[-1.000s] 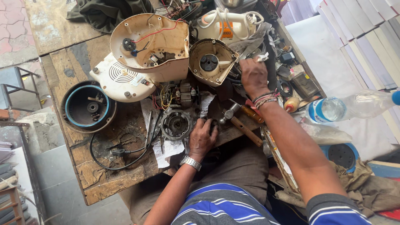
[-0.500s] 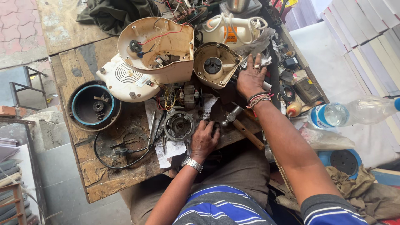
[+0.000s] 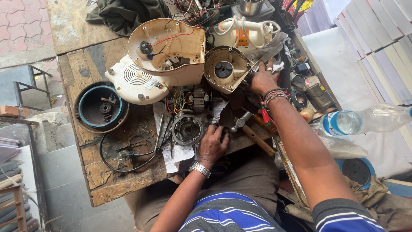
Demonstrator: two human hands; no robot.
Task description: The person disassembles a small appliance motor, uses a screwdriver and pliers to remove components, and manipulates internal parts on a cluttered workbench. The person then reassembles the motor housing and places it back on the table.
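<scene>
My left hand [image 3: 213, 144], with a metal watch on its wrist, rests on the wooden workbench [image 3: 107, 184]. Its fingers are bent down beside a round metal motor plate [image 3: 186, 128] that lies on torn paper. Whether anything is under the fingers stays hidden. My right hand [image 3: 262, 79], with bead bracelets on the wrist, lies fingers spread against a small beige cup-shaped housing [image 3: 225, 71] and holds nothing. A hammer [image 3: 249, 129] with a wooden handle lies between the two hands. A motor core with copper windings and coloured wires [image 3: 193, 99] sits just behind the round plate.
A large beige appliance shell [image 3: 171, 49] lies on a white vented base [image 3: 133, 81]. A dark round bowl part with a blue rim [image 3: 101, 107] and a black cord [image 3: 128, 154] sit left. A white hand mixer [image 3: 244, 34], small parts and a plastic water bottle [image 3: 365, 120] crowd the right.
Both hands stay almost where they were. My right hand's fingers have spread out beside the small beige housing. The view has shifted slightly.
</scene>
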